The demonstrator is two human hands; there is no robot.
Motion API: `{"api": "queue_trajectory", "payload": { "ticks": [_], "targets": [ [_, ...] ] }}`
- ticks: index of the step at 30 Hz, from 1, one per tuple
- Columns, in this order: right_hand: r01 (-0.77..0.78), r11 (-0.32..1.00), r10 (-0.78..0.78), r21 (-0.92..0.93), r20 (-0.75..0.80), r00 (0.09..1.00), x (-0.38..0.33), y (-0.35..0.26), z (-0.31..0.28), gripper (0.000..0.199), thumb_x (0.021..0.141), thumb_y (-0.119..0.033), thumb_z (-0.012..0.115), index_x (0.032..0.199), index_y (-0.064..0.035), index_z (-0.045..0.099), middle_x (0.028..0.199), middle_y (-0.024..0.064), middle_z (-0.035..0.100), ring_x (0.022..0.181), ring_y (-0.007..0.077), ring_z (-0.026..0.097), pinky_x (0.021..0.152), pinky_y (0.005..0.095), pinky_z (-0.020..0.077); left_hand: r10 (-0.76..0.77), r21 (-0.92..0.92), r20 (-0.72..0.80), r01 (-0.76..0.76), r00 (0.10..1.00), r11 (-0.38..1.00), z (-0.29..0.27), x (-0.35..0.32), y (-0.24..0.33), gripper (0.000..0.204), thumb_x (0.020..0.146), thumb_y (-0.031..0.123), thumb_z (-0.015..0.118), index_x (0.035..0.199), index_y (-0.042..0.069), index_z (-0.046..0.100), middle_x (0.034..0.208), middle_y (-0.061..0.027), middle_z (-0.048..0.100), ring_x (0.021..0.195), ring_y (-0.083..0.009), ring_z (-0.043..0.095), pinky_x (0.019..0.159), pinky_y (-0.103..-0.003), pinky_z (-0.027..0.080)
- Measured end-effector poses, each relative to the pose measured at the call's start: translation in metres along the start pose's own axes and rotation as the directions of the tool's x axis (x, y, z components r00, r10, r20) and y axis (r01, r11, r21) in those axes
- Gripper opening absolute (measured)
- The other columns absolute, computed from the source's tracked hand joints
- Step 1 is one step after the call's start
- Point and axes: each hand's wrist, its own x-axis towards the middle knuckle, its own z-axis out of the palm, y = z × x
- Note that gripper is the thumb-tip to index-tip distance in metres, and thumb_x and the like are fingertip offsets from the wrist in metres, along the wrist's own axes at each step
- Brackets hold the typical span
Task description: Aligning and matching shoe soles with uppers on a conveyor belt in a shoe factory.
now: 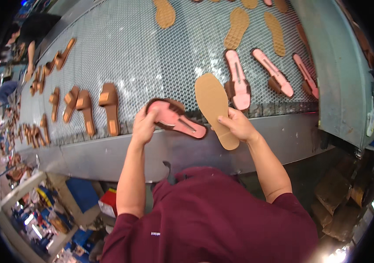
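Note:
My left hand [144, 125] grips a sandal upper [171, 118] by one end, its pink underside turned up and a dark slot along its middle. Beside it, my right hand [238, 126] holds a tan sole [213, 101], smooth face up, thumb on top near its lower end. Both pieces are over the near edge of the mesh conveyor belt [134, 52], apart from each other. Just past the sole lies another pink-bottomed sandal upper [239, 83] on the belt, with two more to its right.
Tan soles [238, 28] with patterned undersides lie farther up the belt. Several brown slide sandals [110, 107] stand on the left. A grey metal housing [336, 65] bounds the belt at right; a metal rail [108, 155] runs along its front. Cardboard boxes [340, 188] sit at lower right.

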Motion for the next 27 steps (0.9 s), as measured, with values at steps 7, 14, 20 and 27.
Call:
{"api": "queue_trajectory", "payload": {
  "ticks": [7,14,20,27],
  "targets": [
    [-0.004,0.985,-0.011,-0.175,-0.084,0.996,-0.022,0.07,0.036,0.028,0.1,-0.021,0.063,0.118,0.0002,0.067,0.104,0.0017,0.071,0.095,0.0083,0.063,0.081,0.0279,0.052,-0.217,-0.293,0.089,0.234,0.972,0.927,0.044,-0.013,-0.043,0.033,0.104,0.024,0.052,0.124,0.0,0.062,0.113,-0.0073,0.068,0.101,-0.014,0.064,0.088,-0.031,0.051],
    [0.03,0.979,-0.019,-0.202,0.055,0.998,-0.01,0.076,0.041,0.03,0.099,-0.026,0.065,0.116,-0.0016,0.069,0.103,0.0035,0.072,0.092,0.0094,0.064,0.08,0.0286,0.0523,-0.15,-0.148,0.252,0.192,0.956,0.97,0.045,-0.015,-0.038,0.068,0.083,0.029,0.08,0.137,0.0,0.052,0.125,-0.0095,0.062,0.114,-0.0199,0.06,0.101,-0.035,0.048],
    [-0.003,0.982,0.023,-0.191,0.101,0.995,-0.007,0.072,0.038,0.03,0.098,-0.026,0.066,0.115,-0.0017,0.07,0.102,0.0034,0.072,0.09,0.009,0.064,0.079,0.0281,0.0522,-0.195,-0.064,0.254,0.218,0.947,0.974,0.058,-0.014,-0.034,0.062,0.086,0.027,0.079,0.136,0.001,0.052,0.124,-0.0089,0.063,0.113,-0.0184,0.06,0.099,-0.035,0.049],
    [-0.022,0.981,0.041,-0.192,0.093,0.995,-0.008,0.074,0.032,0.03,0.098,-0.028,0.066,0.112,-0.0015,0.07,0.099,0.0028,0.072,0.088,0.0084,0.064,0.076,0.0277,0.0523,-0.223,0.012,0.239,0.227,0.945,0.974,0.069,-0.015,-0.033,0.054,0.094,0.03,0.071,0.135,0.0,0.053,0.122,-0.0095,0.063,0.111,-0.0171,0.06,0.097,-0.034,0.049]
  ]
}}
